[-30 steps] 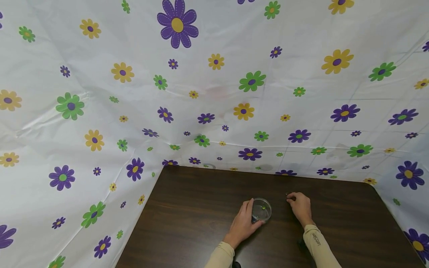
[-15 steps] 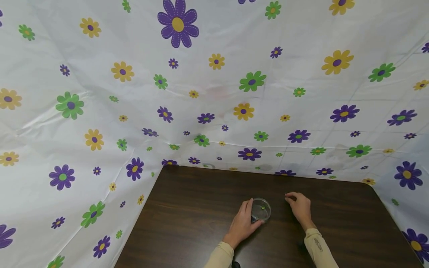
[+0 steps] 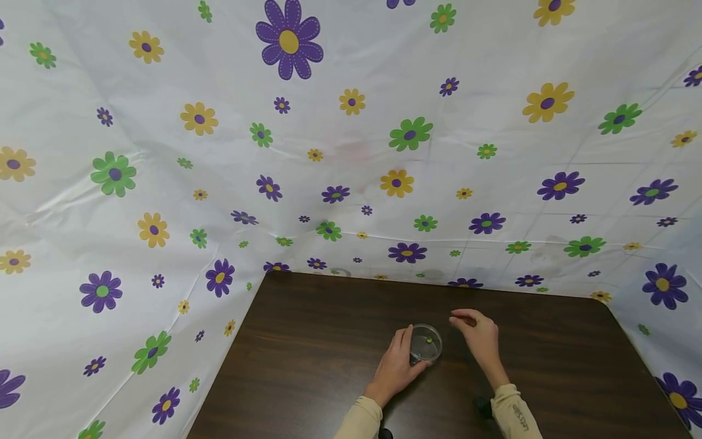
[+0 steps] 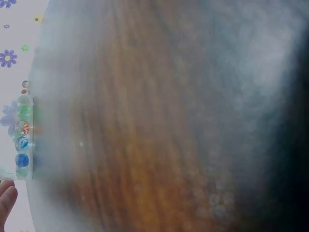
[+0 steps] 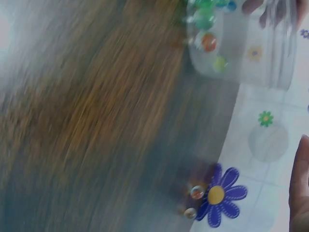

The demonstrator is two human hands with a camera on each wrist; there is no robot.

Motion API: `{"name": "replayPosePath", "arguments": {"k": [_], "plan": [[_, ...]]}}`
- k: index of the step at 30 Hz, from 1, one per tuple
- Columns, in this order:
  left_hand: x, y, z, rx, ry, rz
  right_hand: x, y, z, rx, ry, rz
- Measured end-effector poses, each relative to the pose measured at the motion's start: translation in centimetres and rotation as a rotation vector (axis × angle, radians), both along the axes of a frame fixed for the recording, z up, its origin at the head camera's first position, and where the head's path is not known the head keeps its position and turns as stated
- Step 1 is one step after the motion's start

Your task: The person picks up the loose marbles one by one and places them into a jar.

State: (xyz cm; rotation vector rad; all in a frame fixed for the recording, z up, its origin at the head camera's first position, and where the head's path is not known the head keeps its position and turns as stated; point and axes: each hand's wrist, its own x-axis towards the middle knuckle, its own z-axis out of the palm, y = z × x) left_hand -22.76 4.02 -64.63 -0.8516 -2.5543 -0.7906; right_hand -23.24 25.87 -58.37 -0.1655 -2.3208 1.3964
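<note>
A clear round jar point(image 3: 440, 342) stands on the dark wooden table, with a green marble point(image 3: 429, 340) visible inside from above. My left hand point(image 3: 392, 369) grips its near left side, thumb along the front. Green, blue and orange-swirled marbles point(image 4: 22, 129) line the jar's bottom in the left wrist view. My right hand point(image 3: 481, 335) is just right of the jar, thumb and index finger pinching a small marble mostly hidden by the fingertips. In the right wrist view a finger point(image 5: 299, 186) shows at the edge, and two loose marbles point(image 5: 197, 192) lie on the table.
The brown table point(image 3: 329, 317) meets a white flower-print sheet point(image 3: 351, 183) behind it, which also hangs at the left and right. A dark object point(image 3: 482, 407) sits by the right sleeve, and another small black thing point(image 3: 386, 433) by the left sleeve.
My right hand has moved left and slightly up in the view, closer to the jar. The left hand and the jar have stayed in place.
</note>
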Motion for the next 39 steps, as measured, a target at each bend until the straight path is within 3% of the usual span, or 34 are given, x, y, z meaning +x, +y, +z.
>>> {"name": "replayPosePath", "arguments": {"k": [11, 29, 39], "plan": [[0.0, -0.1, 0.0, 0.009, -0.03, -0.005, 0.9, -2.1, 0.2, 0.009, 0.014, 0.024], [-0.2, -0.1, 0.0, 0.026, 0.016, -0.023, 1.5, -4.5, -1.2, 0.154, 0.107, 0.108], [-0.1, -0.1, 0.0, 0.013, 0.003, -0.02, 1.6, -4.7, -1.6, 0.209, 0.14, 0.116]]}}
